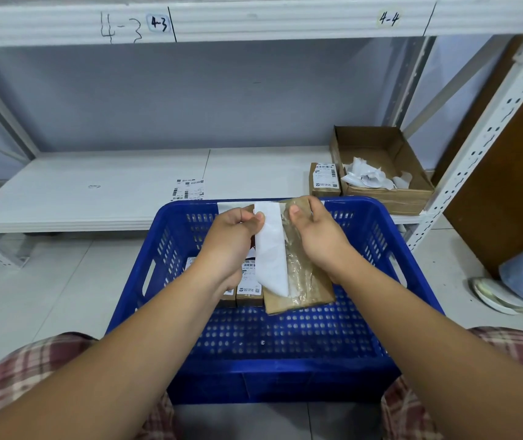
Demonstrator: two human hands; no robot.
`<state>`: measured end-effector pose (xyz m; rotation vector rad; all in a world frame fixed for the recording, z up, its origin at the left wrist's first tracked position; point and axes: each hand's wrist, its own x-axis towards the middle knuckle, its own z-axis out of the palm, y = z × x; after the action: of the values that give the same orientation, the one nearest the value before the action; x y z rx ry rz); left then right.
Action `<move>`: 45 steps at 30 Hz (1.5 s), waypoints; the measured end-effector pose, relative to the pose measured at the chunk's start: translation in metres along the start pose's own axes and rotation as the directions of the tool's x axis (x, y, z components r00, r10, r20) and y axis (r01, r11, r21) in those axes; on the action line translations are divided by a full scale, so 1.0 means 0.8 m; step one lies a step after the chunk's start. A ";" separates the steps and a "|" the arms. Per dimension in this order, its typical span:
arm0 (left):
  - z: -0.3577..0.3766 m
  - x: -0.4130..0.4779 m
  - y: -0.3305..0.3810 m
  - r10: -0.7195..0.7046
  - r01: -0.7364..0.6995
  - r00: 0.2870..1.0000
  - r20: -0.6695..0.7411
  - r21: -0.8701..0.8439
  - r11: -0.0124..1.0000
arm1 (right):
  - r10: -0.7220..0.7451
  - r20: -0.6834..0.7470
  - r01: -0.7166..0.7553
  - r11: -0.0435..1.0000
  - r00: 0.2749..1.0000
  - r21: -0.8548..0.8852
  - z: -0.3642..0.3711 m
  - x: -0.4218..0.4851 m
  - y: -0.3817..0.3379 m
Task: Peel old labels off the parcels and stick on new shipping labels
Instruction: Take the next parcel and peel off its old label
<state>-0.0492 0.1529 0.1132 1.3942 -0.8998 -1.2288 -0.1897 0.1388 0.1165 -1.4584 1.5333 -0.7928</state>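
Note:
Over the blue basket (412, 281) I hold a brown cardboard parcel (312, 290) wrapped in clear tape. My right hand (317, 236) grips its far right side. My left hand (233, 239) pinches the top of a white label (274, 249), which curls away from the parcel's face with its blank back toward me; its lower end still meets the parcel. Beneath my left hand, labelled small parcels (249, 289) lie in the basket, partly hidden.
A strip of printed labels (189, 189) lies on the white shelf (95, 192). A labelled parcel (325, 179) stands beside an open cardboard box (412, 192) holding crumpled white paper (368, 177). Shelf uprights flank the right side.

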 end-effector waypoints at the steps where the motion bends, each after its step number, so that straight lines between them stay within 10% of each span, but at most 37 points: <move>1: 0.001 0.000 0.000 -0.007 0.007 1.000 -0.003 -0.007 1.000 | 0.001 0.001 -0.001 1.000 1.000 0.009 0.000 0.000 0.000; 18: 0.002 -0.011 -0.011 -0.059 0.201 0.951 0.303 -0.462 0.864 | 0.002 -0.082 0.002 0.998 0.997 0.057 0.011 0.001 0.008; 27: 0.006 -0.011 -0.021 -0.137 0.262 0.940 0.314 -0.400 0.878 | 0.054 -0.088 -0.055 0.999 0.995 0.001 0.009 -0.003 0.015; 35: 0.007 -0.001 -0.016 0.037 -0.036 0.998 -0.054 0.020 0.999 | -0.065 -0.063 0.049 0.971 0.996 -0.236 0.021 -0.023 0.016; 45: 0.003 -0.003 -0.015 0.174 -0.158 0.980 -0.095 0.156 0.975 | -0.141 -0.070 0.133 0.985 0.987 -0.106 0.028 -0.023 0.020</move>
<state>-0.0534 0.1568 0.1023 1.4552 -1.0265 -0.9675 -0.1777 0.1613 0.0954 -1.6389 1.5630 -0.8729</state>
